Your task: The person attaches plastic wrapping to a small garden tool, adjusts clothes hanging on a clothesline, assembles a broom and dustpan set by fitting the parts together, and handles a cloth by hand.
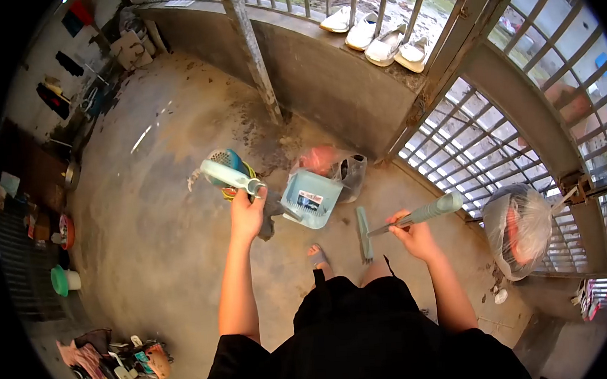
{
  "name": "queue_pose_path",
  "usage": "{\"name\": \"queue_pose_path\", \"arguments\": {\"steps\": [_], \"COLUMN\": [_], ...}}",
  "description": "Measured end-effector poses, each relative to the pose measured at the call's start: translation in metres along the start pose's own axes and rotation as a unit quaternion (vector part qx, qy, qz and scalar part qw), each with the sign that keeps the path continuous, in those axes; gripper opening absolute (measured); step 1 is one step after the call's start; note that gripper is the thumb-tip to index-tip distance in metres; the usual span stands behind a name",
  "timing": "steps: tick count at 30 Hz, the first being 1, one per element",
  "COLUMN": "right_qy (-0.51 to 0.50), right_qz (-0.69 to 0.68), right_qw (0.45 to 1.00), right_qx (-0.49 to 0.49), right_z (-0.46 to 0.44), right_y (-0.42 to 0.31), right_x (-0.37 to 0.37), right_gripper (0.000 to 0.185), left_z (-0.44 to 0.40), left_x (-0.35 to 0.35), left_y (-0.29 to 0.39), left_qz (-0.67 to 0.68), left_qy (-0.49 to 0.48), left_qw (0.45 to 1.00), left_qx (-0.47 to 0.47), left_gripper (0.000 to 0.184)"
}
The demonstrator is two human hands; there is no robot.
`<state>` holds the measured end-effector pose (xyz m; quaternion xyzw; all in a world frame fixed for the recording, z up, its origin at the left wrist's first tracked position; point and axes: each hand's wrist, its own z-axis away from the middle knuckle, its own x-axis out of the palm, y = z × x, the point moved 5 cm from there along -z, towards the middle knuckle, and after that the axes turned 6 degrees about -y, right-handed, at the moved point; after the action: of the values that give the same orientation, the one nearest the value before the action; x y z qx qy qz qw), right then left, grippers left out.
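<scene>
My left hand (247, 215) is closed around the handle of a pale green dustpan (324, 214). The handle's thick end points up and away, and the pan, with a sticker on it, faces up in front of my feet. In my right hand (413, 239) is the shaft of a matching broom (433, 208), its grip end slanting up to the right. The broom head (363, 229) is low, just right of the pan. A plastic bag (353, 176) with red and dark contents lies behind the pan. Beyond my left hand, a blue basket (226, 157) is partly hidden by the dustpan handle.
Several white shoes (384, 45) line the low wall (339, 93). A post (250, 50) rises before it. At right is a metal gate (481, 147), with a filled plastic bag (518, 230) against it. A green-and-white bucket (62, 281) and a motorbike (123, 364) are at left.
</scene>
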<state>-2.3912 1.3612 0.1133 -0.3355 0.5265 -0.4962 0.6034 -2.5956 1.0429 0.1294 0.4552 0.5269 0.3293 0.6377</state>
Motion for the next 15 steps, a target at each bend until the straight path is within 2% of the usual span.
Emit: {"name": "queue_pose_path", "arguments": {"steps": [2, 4, 9, 12, 15], "right_qy": [0.005, 0.01, 0.012, 0.009, 0.011], "right_qz": [-0.008, -0.01, -0.005, -0.024, -0.049], "right_qw": [1.0, 1.0, 1.0, 0.999, 0.997], "right_qx": [0.011, 0.001, -0.027, -0.047, -0.061], "right_z": [-0.012, -0.022, -0.059, -0.08, -0.088], "right_y": [-0.009, -0.024, -0.032, -0.031, -0.029], "right_x": [-0.001, -0.006, -0.025, -0.033, -0.039], "right_gripper": [0.014, 0.015, 0.015, 0.014, 0.013], "left_z": [-0.012, -0.026, -0.042, -0.059, -0.079], "left_x": [0.003, 0.005, 0.008, 0.024, 0.033], "left_y": [0.009, 0.017, 0.021, 0.026, 0.021], "left_qz": [-0.024, -0.061, -0.071, -0.094, -0.133], "left_qy": [-0.027, -0.03, -0.019, -0.028, 0.001], "left_qw": [0.999, 0.998, 0.997, 0.995, 0.991], "left_qx": [-0.027, 0.012, -0.032, -0.031, -0.028], "left_gripper": [0.028, 0.029, 0.029, 0.03, 0.033]}}
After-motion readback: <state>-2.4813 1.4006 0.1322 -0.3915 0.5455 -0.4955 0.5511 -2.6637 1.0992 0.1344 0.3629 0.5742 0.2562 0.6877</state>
